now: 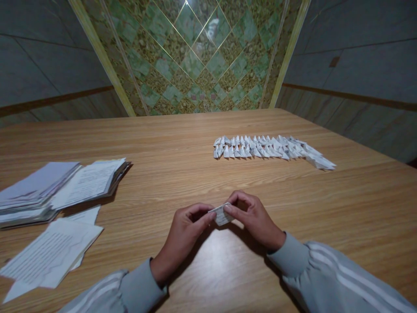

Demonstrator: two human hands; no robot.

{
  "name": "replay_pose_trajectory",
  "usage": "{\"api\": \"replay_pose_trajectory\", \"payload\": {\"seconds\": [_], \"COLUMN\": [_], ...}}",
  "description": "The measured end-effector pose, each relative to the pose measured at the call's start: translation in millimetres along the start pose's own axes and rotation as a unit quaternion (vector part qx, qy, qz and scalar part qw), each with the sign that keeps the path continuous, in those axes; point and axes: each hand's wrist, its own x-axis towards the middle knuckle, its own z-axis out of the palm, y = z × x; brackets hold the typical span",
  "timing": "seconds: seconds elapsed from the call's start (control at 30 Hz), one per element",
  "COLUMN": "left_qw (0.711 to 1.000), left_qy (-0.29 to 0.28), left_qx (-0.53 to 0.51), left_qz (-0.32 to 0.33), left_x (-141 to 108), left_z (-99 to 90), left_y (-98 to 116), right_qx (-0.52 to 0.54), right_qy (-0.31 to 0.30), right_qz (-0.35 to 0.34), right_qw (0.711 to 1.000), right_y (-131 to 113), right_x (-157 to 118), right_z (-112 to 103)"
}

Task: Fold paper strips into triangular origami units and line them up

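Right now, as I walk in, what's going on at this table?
A person is pinching a small folded paper between the fingers of the left hand and right hand, above the wooden table. Farther back, toward the right, sit two rows of folded paper pieces. At left lie a thick open book and, nearer the person, some loose written sheets.

Slip: matt paper. Tabletop: smooth, glossy wood grain. Sleeves: matt cloth.

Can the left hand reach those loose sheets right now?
Likely yes: the tabletop between the left hand and the loose sheets shows no obstacle, though that hand pinches a small paper.
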Motion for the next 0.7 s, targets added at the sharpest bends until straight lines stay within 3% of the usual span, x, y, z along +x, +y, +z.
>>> {"api": "replay_pose_trajectory", "payload": {"seconds": [0.13, 0.33, 0.43, 0.6, 0.7], "left_qw": [1.000, 0.987, 0.986, 0.997, 0.996], "left_qy": [0.002, -0.030, -0.037, -0.006, -0.014], "left_qx": [-0.026, -0.128, -0.123, -0.068, -0.079], "left_qz": [-0.014, -0.090, -0.102, -0.041, -0.041], "left_x": [-0.5, 0.5, 2.1, 2.5, 1.5], "left_z": [-2.1, 1.2, 1.7, -0.3, 0.9], "left_y": [0.7, -3.3, -6.2, -3.5, -0.9], "right_qx": [0.103, 0.149, 0.135, 0.017, 0.010], "right_qy": [-0.017, 0.017, 0.020, -0.016, -0.009], "right_qz": [0.055, 0.094, 0.089, 0.035, 0.036], "right_qw": [0.993, 0.984, 0.987, 0.999, 0.999], "right_y": [1.3, 0.2, -0.3, 1.2, 2.8], "right_x": [1.0, 1.7, 1.8, 1.9, 1.4], "right_z": [1.6, 6.1, 6.0, 0.9, -0.1]}}
